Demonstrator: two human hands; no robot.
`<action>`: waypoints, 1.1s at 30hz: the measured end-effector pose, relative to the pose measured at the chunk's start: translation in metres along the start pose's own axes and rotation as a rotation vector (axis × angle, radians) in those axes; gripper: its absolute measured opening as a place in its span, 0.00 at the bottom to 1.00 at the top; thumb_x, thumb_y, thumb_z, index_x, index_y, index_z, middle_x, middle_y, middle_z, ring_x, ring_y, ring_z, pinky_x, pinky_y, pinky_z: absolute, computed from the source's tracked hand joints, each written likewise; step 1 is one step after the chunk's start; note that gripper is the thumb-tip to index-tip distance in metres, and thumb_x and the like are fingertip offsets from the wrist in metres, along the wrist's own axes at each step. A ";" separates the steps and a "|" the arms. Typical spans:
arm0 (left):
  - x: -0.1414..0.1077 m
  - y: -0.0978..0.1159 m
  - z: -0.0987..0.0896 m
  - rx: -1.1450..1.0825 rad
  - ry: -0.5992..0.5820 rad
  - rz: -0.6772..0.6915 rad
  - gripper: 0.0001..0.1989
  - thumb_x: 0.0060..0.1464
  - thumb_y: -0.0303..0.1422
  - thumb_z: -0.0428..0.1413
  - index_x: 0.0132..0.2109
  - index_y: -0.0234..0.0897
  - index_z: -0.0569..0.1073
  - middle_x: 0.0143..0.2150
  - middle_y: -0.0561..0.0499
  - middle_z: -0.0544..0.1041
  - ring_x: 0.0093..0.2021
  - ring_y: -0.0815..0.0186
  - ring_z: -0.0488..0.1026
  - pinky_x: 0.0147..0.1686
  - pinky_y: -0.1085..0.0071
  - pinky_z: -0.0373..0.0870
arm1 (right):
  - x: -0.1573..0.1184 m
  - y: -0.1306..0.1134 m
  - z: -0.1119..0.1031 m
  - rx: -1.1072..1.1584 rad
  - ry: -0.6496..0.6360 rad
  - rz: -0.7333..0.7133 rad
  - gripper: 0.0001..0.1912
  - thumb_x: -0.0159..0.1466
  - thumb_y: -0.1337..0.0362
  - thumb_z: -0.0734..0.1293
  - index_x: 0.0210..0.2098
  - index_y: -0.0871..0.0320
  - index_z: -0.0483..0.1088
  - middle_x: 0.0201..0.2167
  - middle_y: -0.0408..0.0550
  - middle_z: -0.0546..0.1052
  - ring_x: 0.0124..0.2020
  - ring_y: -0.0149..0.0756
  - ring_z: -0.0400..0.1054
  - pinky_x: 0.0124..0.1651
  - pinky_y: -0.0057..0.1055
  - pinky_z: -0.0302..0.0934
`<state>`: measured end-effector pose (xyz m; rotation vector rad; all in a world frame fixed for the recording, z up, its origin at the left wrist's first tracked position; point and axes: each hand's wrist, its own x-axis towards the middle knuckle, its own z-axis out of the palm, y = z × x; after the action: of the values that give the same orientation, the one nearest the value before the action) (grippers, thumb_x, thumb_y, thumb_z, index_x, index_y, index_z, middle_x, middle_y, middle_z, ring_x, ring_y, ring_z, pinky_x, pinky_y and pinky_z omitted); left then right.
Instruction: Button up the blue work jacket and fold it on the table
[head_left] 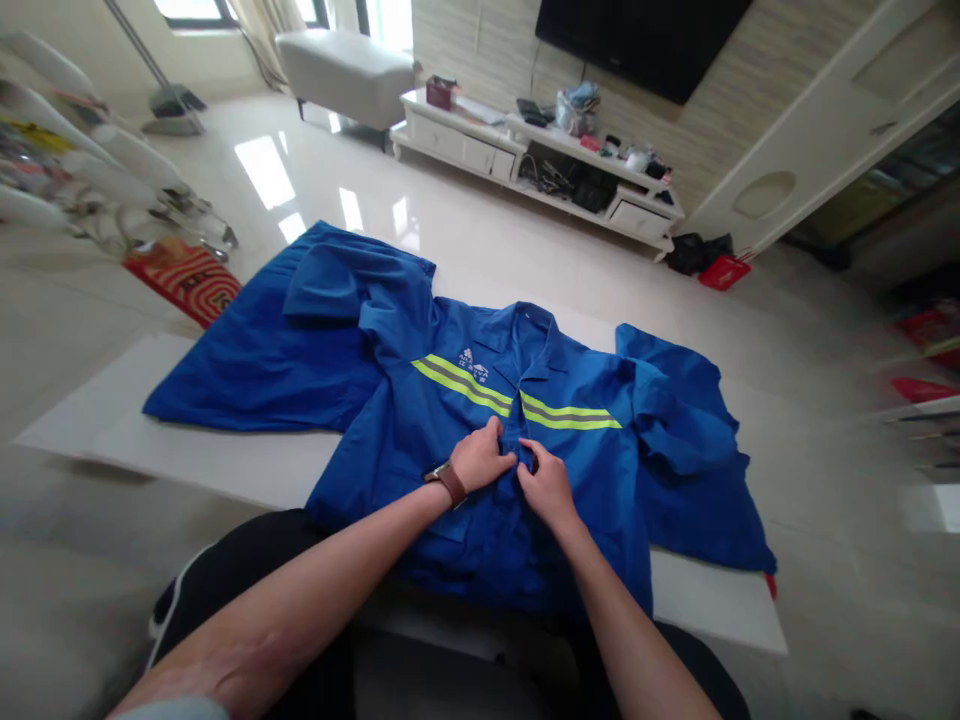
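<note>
- While the blue jacket [427, 435] is lying front side up on the white table [247, 470] before me, its collar [546, 362] is pointing away from me and its lower part is reaching toward my lap.
- My left hand [480, 460] is touching the front opening [514, 415] from the left, just below the chest stripes; its thumb and forefinger are resting slightly apart at the cloth, and I cannot tell whether they are gripping any of it.
- My right hand [546, 487] is meeting the same opening from the other side, its forefinger and thumb curving toward the edge; I cannot tell whether these are pinching the fabric either.
- Both hands are facing each other, close together, with a narrow strip of the opening showing between the fingertips.
- A watch [450, 483] with a brown strap is sitting on my left wrist.
- Yellow and grey stripes [465, 387] are crossing the chest, and white lettering [472, 365] is showing just above them on the left.
- The left-side sleeve [337, 285] is lying bent over a blue cloth [262, 375], while the right-side sleeve [682, 430] is resting crumpled on another blue cloth [705, 520].
- A red patterned bag [184, 280] is standing beyond the table at the left.
- Across the shiny floor, a low white cabinet [469, 148] is standing beneath a dark television [637, 40].
</note>
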<state>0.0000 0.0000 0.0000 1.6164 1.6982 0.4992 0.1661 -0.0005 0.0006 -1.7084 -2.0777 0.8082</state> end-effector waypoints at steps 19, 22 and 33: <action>-0.010 -0.097 -0.145 0.428 0.100 -0.438 0.28 0.54 0.31 0.55 0.62 0.33 0.61 0.52 0.31 0.74 0.51 0.45 0.74 0.48 0.57 0.69 | 0.004 0.015 -0.008 -0.067 0.052 -0.060 0.13 0.62 0.66 0.63 0.40 0.55 0.79 0.35 0.45 0.79 0.35 0.37 0.72 0.41 0.33 0.63; -0.013 -0.099 -0.160 0.313 0.151 -0.302 0.27 0.53 0.30 0.54 0.61 0.38 0.64 0.45 0.40 0.78 0.46 0.52 0.76 0.46 0.62 0.70 | -0.005 0.003 -0.015 -0.057 0.225 -0.190 0.10 0.61 0.68 0.62 0.32 0.55 0.77 0.30 0.45 0.77 0.31 0.34 0.70 0.37 0.32 0.62; -0.056 -0.122 -0.204 0.222 -0.387 -0.462 0.11 0.37 0.42 0.62 0.25 0.39 0.77 0.21 0.51 0.72 0.24 0.62 0.69 0.24 0.71 0.63 | -0.068 -0.010 -0.043 -0.113 0.157 -0.621 0.10 0.57 0.70 0.63 0.30 0.53 0.76 0.21 0.45 0.73 0.23 0.34 0.66 0.30 0.32 0.59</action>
<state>-0.2345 -0.0300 0.0606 1.2950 1.7852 -0.2227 0.1989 -0.0586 0.0467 -1.0177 -2.3682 0.3561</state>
